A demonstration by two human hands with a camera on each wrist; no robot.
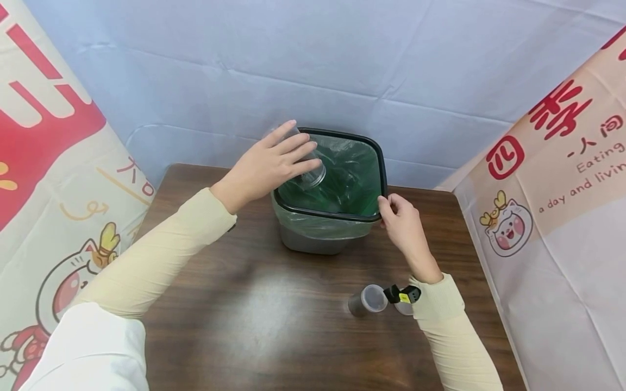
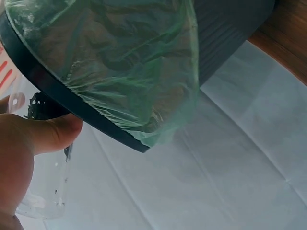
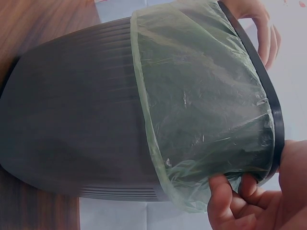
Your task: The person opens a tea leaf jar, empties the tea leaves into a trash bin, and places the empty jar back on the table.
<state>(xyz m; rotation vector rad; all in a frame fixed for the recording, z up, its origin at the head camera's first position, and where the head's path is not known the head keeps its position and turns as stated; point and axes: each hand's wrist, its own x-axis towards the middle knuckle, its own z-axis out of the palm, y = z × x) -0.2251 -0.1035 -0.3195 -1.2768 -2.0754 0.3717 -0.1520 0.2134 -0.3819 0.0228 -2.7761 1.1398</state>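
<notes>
A grey bin with a black rim stands at the back of the table, lined with a translucent green bag folded over its edge. My left hand holds a clear plastic cup over the bin's left side. The cup is tilted, its round end toward the bin's inside. Dark clumps show inside the cup in the left wrist view. At the bin's front right corner my right hand grips the rim, fingers curled under it against the bag.
A clear lidded cup with dark contents stands on the table at the front right. Beside it a pale round piece is mostly hidden by my right wrist's strap. Printed cloth hangs left and right, plain pale cloth behind the bin.
</notes>
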